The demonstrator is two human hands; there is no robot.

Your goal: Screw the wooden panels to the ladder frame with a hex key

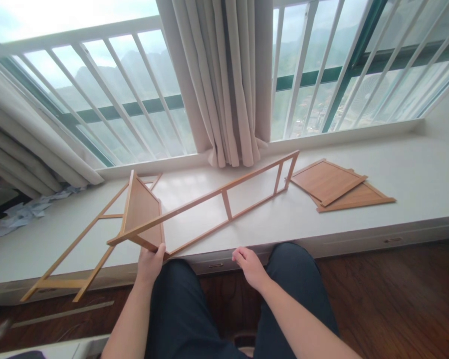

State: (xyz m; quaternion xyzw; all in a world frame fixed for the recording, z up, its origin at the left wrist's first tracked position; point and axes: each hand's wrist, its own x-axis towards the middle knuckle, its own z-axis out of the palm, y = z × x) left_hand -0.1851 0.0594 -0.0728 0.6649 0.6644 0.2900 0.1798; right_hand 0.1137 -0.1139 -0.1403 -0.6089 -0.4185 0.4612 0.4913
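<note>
My left hand (150, 263) grips the near corner of an upright wooden shelf panel (142, 209) on the white window ledge (359, 219). A long ladder-shaped wooden side frame (226, 202) leans on that panel and runs off to the right. A second ladder frame (78, 244) lies flat on the ledge at the left, its end sticking out past the edge. My right hand (249, 264) hovers by the ledge's front edge above my knee, fingers loosely curled, holding nothing I can see.
Two flat wooden panels (336, 187) are stacked on the ledge at the right. Beige curtains (228, 80) hang at the window's middle and left. Crumpled wrapping (26, 212) lies at the far left. Dark wooden floor (396, 299) is below.
</note>
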